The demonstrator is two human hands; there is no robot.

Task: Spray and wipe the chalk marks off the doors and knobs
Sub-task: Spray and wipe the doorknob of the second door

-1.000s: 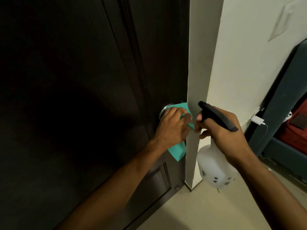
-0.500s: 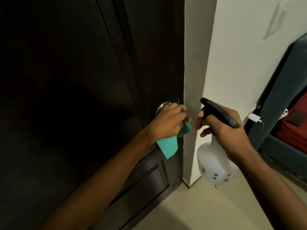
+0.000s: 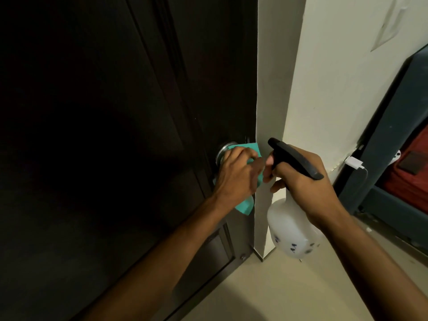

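Wiping round silver metal knob (image 3: 62, 151) on dark wooden door (image 3: 104, 135): left hand (image 3: 236, 176) fingers curled over teal cloth (image 3: 86, 149). Right hand (image 3: 303, 181) grips white plastic spray bottle (image 3: 289, 230). No chalk visible; progress unclear.

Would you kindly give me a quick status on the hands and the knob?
Left hand grips teal cloth over door knob. Right hand holds spray bottle. Nothing blocking.

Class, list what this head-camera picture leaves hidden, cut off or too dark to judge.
- Knob: mostly covered by the cloth and left hand.
- Chalk marks: the door is too dark to tell.
- Bottle: trigger hidden under the right hand.
- Charger: its cable runs behind furniture.
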